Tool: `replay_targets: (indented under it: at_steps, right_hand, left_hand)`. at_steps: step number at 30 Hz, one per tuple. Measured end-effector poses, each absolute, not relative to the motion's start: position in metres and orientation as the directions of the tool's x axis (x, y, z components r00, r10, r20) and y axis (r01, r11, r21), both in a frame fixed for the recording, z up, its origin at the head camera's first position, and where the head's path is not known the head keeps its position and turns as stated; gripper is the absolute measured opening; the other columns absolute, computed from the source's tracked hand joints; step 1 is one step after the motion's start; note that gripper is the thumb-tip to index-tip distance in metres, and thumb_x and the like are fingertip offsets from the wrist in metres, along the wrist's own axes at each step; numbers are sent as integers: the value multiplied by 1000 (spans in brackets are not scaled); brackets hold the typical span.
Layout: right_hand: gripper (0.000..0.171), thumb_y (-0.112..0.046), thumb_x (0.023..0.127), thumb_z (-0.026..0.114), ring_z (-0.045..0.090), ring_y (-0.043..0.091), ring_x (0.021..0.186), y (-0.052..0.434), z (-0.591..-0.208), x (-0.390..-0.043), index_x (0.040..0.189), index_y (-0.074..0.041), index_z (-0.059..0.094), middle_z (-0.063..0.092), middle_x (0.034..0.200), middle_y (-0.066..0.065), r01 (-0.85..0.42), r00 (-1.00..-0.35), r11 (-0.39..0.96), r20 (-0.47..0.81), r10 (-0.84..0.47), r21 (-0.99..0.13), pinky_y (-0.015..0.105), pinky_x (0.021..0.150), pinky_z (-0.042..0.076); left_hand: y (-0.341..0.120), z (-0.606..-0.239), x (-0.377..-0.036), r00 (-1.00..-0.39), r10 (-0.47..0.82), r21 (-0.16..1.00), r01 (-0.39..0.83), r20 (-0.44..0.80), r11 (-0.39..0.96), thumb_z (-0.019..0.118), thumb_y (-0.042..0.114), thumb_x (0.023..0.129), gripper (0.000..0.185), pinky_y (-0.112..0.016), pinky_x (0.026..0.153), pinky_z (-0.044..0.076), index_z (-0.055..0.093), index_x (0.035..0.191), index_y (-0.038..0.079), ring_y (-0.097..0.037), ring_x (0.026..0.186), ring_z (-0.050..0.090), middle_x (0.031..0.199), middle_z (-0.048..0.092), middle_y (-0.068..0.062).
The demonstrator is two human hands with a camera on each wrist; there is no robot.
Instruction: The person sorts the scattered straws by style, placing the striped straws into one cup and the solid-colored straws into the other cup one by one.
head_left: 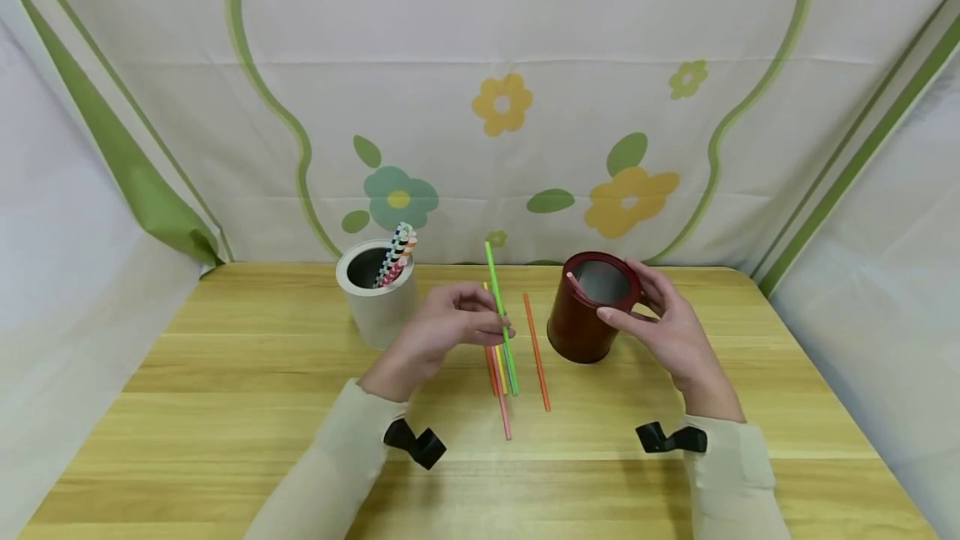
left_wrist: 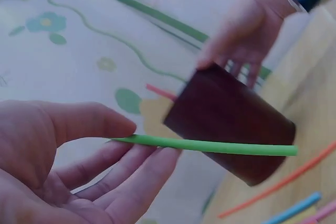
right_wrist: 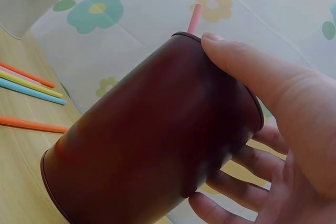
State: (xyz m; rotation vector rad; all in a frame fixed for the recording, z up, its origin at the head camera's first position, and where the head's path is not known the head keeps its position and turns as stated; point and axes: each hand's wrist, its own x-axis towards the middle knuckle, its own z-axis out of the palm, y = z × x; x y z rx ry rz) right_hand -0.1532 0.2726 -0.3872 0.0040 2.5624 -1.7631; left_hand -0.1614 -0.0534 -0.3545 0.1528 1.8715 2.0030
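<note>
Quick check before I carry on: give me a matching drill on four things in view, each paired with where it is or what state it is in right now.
Things:
1. green straw
2. red cup
3. white cup
4. orange straw

States:
A. lying flat on the table, between the straw pile and the red cup
B. tilted, gripped by the right hand
C. pinched in the left hand, off the table
D. standing upright with striped straws in it

Pairs: 1-C, 2-B, 3-D, 4-A
</note>
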Motion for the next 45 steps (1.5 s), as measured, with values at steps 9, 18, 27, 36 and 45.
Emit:
replay_targets:
  at_steps: [9,18,27,36,45]
  right_hand:
    - [90,-33,97,83,49,28,143,274,-389,-154,170,-33,30,42,172,9,16,-1000,353,-21,-12,-936,14,91,56]
    - [90,-33,97,83,49,28,141,276,-391,-155,170,-34,30,43,172,8,11,-1000,357,-17,-14,-934,15,91,57]
    - [90,-33,97,83,52,26,139,275,-391,-153,170,-34,31,44,171,7,1,-1000,359,-6,-12,-933,15,91,57]
    - [90,-32,96,84,45,27,151,273,-390,-155,170,-29,32,47,169,7,-25,-1000,354,21,-16,-935,12,99,50]
    - [89,-33,96,84,49,25,144,273,-390,-155,169,-33,32,48,168,7,-16,-1000,358,13,-12,-934,14,93,55]
  left_hand:
    - [-49,-326,-159,-942,327,995,-96,-79,-37,73,-2,98,12,-36,93,67,67,108,-4,-18,95,76,103,72,-8]
    - [-43,-309,-182,-964,266,999,-24,-12,-45,75,4,99,15,-40,98,65,71,112,-1,-17,93,75,99,73,-4]
    - [-30,-309,-194,-982,185,997,32,45,-73,76,3,98,17,-36,96,65,71,113,-1,-19,92,77,100,73,-7]
    - [-19,-312,-193,-992,110,997,52,58,-59,79,4,96,12,-42,101,63,73,106,1,-15,86,76,98,77,-8]
    - [-10,-310,-193,-931,362,986,11,-52,168,72,10,104,17,-33,93,66,78,114,-2,-21,99,81,112,80,-18]
